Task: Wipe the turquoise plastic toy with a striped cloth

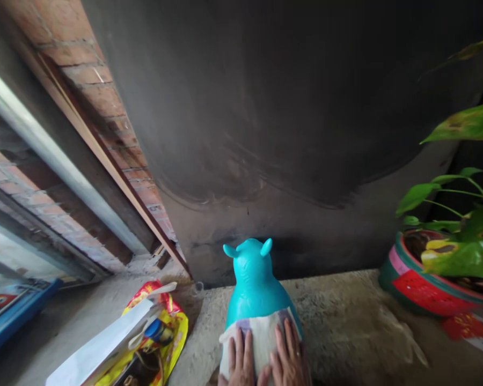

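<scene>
Both hands press flat, fingers spread, on a white cloth (261, 335) draped over the back of a turquoise animal toy (254, 284): left hand (240, 362), right hand (290, 356). The toy stands at the near edge of the concrete surface (346, 321), well apart from a potted plant (434, 273) at its right edge.

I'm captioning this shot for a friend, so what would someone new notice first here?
The bright turquoise animal toy stands out at bottom centre, on the rough concrete floor against a dark wall. The left hand and right hand press a pale cloth flat on its back. A leafy plant in a red-and-green pot sits right, a yellow bag left.
</scene>
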The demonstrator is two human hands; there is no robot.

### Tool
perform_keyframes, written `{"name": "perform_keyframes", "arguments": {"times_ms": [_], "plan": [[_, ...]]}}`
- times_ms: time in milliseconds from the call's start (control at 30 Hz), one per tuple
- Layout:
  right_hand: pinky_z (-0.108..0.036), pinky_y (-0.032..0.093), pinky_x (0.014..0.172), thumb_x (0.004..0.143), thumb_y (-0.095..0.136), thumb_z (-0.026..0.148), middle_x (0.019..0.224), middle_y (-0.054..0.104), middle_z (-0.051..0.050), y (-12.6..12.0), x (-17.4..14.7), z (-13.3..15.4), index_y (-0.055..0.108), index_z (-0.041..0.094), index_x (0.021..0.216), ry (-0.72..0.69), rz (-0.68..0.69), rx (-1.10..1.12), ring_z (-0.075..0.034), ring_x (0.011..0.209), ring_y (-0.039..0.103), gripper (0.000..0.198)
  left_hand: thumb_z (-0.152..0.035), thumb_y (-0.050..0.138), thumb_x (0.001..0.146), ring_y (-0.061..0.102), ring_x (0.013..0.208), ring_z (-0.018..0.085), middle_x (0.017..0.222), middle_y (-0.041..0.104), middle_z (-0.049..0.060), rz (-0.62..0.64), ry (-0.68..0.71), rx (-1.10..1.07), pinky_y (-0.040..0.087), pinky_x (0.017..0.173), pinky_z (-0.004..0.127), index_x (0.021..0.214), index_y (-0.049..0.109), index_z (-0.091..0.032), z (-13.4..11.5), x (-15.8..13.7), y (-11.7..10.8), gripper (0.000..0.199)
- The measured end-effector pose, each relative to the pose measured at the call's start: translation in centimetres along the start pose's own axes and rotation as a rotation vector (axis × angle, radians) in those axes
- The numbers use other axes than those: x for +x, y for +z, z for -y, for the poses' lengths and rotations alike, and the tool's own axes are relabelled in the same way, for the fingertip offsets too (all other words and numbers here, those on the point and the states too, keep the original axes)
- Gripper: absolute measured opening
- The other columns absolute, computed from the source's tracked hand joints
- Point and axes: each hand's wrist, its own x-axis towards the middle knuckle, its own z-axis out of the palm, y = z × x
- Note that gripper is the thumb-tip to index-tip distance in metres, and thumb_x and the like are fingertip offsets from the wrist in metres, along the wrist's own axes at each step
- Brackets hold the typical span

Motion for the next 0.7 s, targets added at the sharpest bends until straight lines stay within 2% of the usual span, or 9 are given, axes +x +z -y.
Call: {"name": "perform_keyframes", "arguments": {"times_ms": [67, 167, 267, 367, 433, 533, 633, 700], "plan": [[-0.043, 0.051, 0.094, 0.096, 0.030, 0.039, 0.152, 0.033, -0.014, 0.4, 2.5, -1.2, 0.007, 0.026, 0.151, -0.018, 0.067, 0.058, -0.028, 0.134, 0.044, 0.061, -0.056, 0.046, 0.080, 0.008, 0.148, 0.037, 0.160, 0.008, 0.004, 0.026, 0.017, 0.045, 0.035, 0.101, 0.073, 0.149, 0.018, -0.024, -1.6, 1.3, -1.2, 0.080], [-0.043, 0.047, 0.103, 0.098, 0.028, 0.038, 0.156, 0.024, -0.011, 1.3, 6.2, -2.6, 0.009, 0.025, 0.150, -0.027, 0.155, 0.105, -0.026, 0.140, 0.034, 0.057, -0.059, 0.049, 0.078, 0.002, 0.148, 0.038, 0.160, 0.001, 0.008, 0.046, 0.056, 0.092, 0.032, 0.102, 0.072, 0.149, 0.012, -0.018, -3.2, 3.4, -2.5, 0.090], [-0.041, 0.043, 0.109, 0.099, 0.028, 0.038, 0.156, 0.026, -0.006, 2.0, 9.0, -3.2, 0.013, 0.027, 0.150, -0.016, 0.228, 0.155, -0.023, 0.142, 0.029, 0.054, -0.061, 0.050, 0.077, 0.002, 0.148, 0.041, 0.160, -0.001, 0.013, 0.039, 0.097, 0.142, 0.034, 0.098, 0.073, 0.149, 0.008, -0.016, -3.9, 4.9, -3.0, 0.095], [-0.038, 0.041, 0.110, 0.098, 0.029, 0.038, 0.155, 0.028, -0.002, 2.3, 10.0, -3.3, 0.017, 0.028, 0.149, 0.017, 0.248, 0.211, -0.020, 0.142, 0.030, 0.053, -0.061, 0.053, 0.074, 0.005, 0.147, 0.044, 0.160, 0.001, 0.017, 0.017, 0.131, 0.179, 0.036, 0.095, 0.074, 0.149, 0.007, -0.015, -4.1, 5.5, -3.3, 0.100], [-0.035, 0.043, 0.108, 0.098, 0.030, 0.038, 0.154, 0.031, -0.002, 2.5, 9.7, -3.4, 0.022, 0.028, 0.148, 0.039, 0.208, 0.216, -0.019, 0.140, 0.034, 0.052, -0.061, 0.055, 0.073, 0.004, 0.147, 0.043, 0.160, 0.001, 0.017, 0.008, 0.129, 0.178, 0.037, 0.096, 0.072, 0.149, 0.007, -0.015, -4.1, 5.4, -3.6, 0.101], [-0.030, 0.050, 0.098, 0.098, 0.031, 0.037, 0.147, 0.045, -0.003, 2.7, 7.6, -3.7, 0.028, 0.028, 0.148, 0.030, 0.044, 0.155, -0.019, 0.132, 0.046, 0.051, -0.058, 0.053, 0.074, 0.003, 0.148, 0.041, 0.160, 0.001, 0.014, 0.048, 0.141, 0.188, 0.036, 0.099, 0.071, 0.149, 0.008, -0.017, -4.2, 4.7, -4.1, 0.097], [-0.033, 0.051, 0.094, 0.096, 0.034, 0.041, 0.131, 0.062, -0.001, 2.4, 3.9, -3.7, 0.029, 0.033, 0.147, -0.077, -0.146, 0.108, -0.020, 0.120, 0.058, 0.052, -0.045, 0.042, 0.085, 0.005, 0.148, 0.037, 0.161, 0.005, 0.009, 0.133, 0.182, 0.177, 0.029, 0.105, 0.072, 0.150, 0.011, -0.024, -3.9, 3.7, -3.9, 0.075], [-0.038, 0.049, 0.095, 0.095, 0.037, 0.045, 0.123, 0.066, -0.001, 1.4, 1.0, -3.2, 0.032, 0.035, 0.146, -0.006, -0.174, 0.100, -0.023, 0.115, 0.061, 0.052, -0.032, 0.027, 0.091, 0.007, 0.149, 0.032, 0.161, 0.009, 0.006, 0.195, 0.225, 0.134, 0.021, 0.112, 0.067, 0.150, 0.016, -0.023, -3.7, 2.7, -3.3, 0.061]]}}
